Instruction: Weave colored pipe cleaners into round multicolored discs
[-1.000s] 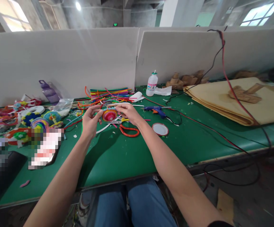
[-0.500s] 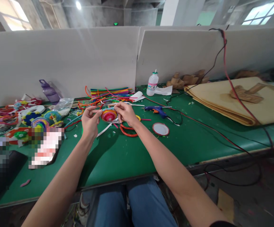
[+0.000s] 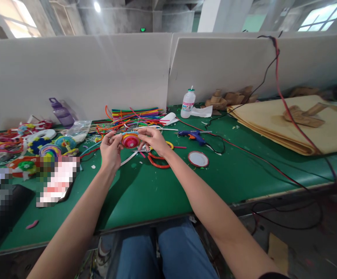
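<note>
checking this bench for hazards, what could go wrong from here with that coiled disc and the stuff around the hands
1. The coiled disc is pinched only at its rim between the left hand and right hand, so the coils might slip or unwind.
2. The glue gun lies close to the right hand; if hot, it might burn a wrist.
3. Cables cross the green table and could snag an arm.

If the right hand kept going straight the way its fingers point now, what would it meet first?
The right hand points leftward at the coiled multicolored disc it already pinches; beyond that comes the left hand, gripping the disc's other side. Depth is hard to judge.
</note>
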`<state>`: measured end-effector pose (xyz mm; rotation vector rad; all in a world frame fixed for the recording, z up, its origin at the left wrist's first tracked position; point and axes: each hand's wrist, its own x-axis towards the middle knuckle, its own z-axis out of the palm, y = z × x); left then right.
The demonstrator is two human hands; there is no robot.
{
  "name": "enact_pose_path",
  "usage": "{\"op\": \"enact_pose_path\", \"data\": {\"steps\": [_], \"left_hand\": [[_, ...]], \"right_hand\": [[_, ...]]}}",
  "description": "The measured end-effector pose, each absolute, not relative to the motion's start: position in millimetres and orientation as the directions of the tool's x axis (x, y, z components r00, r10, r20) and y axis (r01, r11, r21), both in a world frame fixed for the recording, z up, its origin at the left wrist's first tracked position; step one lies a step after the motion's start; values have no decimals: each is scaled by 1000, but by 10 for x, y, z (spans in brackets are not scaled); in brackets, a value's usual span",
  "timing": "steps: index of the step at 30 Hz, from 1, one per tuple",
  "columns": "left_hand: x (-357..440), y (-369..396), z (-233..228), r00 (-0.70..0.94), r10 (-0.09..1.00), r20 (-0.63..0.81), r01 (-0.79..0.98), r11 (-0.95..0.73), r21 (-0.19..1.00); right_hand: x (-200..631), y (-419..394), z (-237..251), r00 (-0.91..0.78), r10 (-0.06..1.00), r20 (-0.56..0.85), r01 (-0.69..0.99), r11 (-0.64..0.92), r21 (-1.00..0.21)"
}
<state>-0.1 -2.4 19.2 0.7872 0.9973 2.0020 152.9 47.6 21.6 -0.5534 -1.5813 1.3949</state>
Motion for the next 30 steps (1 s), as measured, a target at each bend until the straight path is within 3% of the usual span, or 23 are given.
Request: {"op": "enact_pose_path", "data": {"steps": [5,10,16,20,24,30], "left_hand": [[16,-20,182,-528,804,276,-225,-445,867],[-27,-4,126,-630,662,406,-6,-527,850],[20,-12,82,-426,841,334,15,-363,932],[33,-14,80,-436,839,324,42,-341,939],[5,-5,86,-471,821,321,-4,-366,931],[-28,8,72,-388,905,176,-207,-271,940]], "right_hand": [[1530,501,232,-355,882,309,-306,203,-930],[1573,510,296,-297,930,216,-454,61,-889],[1564,499,312,-276,954,115,-496,-39,-868],[1572,504,303,-309,945,102,-410,-36,-912],[1600,500,303,-342,928,148,-246,63,-967],[1632,502,302,-413,903,114,-229,18,-973]]}}
